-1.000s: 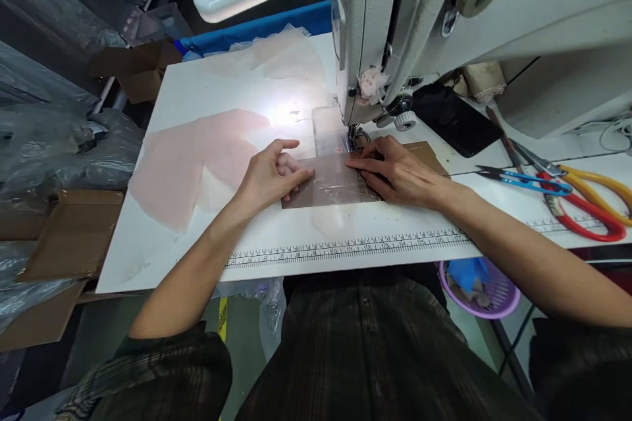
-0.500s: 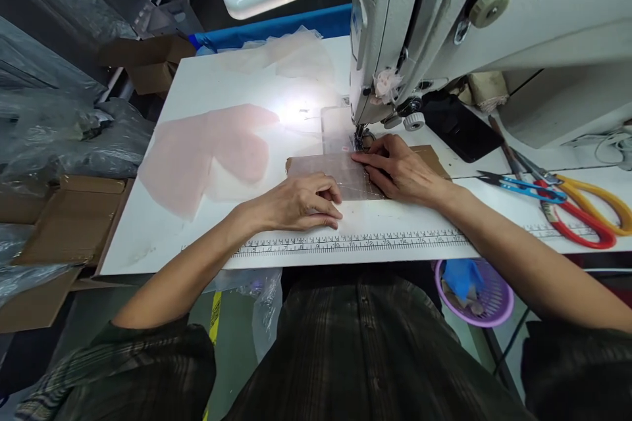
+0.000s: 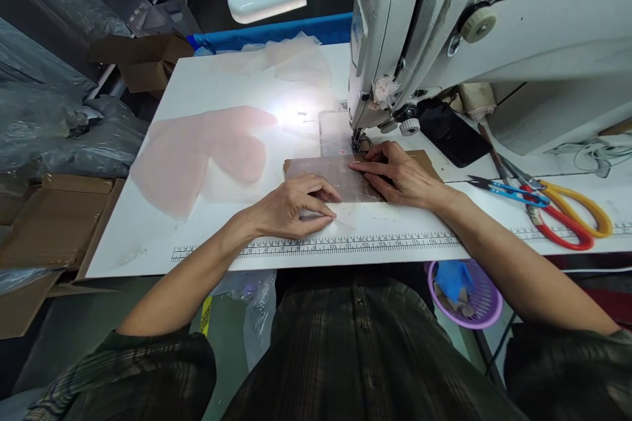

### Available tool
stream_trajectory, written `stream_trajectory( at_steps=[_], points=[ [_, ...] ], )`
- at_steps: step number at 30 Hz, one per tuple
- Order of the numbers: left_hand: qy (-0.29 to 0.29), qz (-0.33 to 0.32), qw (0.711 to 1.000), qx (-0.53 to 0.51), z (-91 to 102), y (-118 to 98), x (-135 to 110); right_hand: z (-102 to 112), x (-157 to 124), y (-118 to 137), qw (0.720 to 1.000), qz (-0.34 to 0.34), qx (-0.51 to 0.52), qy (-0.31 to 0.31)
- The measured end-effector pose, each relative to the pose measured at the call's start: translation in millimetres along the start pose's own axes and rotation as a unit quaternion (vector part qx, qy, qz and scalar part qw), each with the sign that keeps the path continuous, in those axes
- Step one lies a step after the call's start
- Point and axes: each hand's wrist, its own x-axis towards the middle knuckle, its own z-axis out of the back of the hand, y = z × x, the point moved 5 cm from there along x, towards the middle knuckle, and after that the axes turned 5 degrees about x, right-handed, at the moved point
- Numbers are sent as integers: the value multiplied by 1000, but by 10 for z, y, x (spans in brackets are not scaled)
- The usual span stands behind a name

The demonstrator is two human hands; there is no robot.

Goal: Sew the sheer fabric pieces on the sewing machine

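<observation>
Straddling the card's near edge, the left hand has fingertips together, grip unclear. Right hand lies fingers apart; table separates card from ruler.

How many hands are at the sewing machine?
2: the left hand at the near edge of the brown sheet, the right hand over it, near the presser foot.

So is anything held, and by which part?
Right hand has fingertips on the sheer fabric's right side; whether left hand pinches its near edge can't be told.
</observation>
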Motion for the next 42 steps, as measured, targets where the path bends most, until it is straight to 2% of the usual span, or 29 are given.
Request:
stream_trajectory(
  at_steps=[3, 7, 11, 14, 17, 20, 24, 27, 30, 35, 38, 42],
  points=[
    [-19, -2, 1000, 17, -7, 16, -7, 8, 0, 3, 1000, -8, 4, -1],
    [17, -34, 998, 58, -79, 11, -11, 53, -16, 9, 999, -21, 38, 5],
    [29, -71, 990, 120, -108, -20, 4, 48, -23, 39, 1000, 10, 6, 4],
    [-9, -70, 990, 121, -79, -18, 5, 9, -12, 46, 999, 17, -32, 4],
    [-63, -23, 993, 102, -33, 44, -9, -20, 5, 51, 998, 11, -54, 8],
    [-80, -10, 991, 107, -23, 75, -14, -20, 10, 64, 998, 11, -58, 7],
    [-8, -52, 990, 133, -95, 43, 13, 22, -9, 62, 1000, -5, -24, 2],
    [29, -51, 990, 126, -124, 36, 24, 62, -28, 39, 999, -33, 23, 6],
    [25, -57, 991, 118, -122, 23, 20, 74, -41, 26, 998, -35, 41, 14],
    [5, -77, 993, 91, -125, -4, 12, 42, -45, 12, 1000, -3, 12, 12],
    [23, -53, 996, 67, -141, 12, 23, 25, -44, 1, 1000, -2, 2, 14],
    [47, -41, 992, 106, -151, 14, 33, 22, -44, 11, 1000, -4, -9, 16]
  ],
)
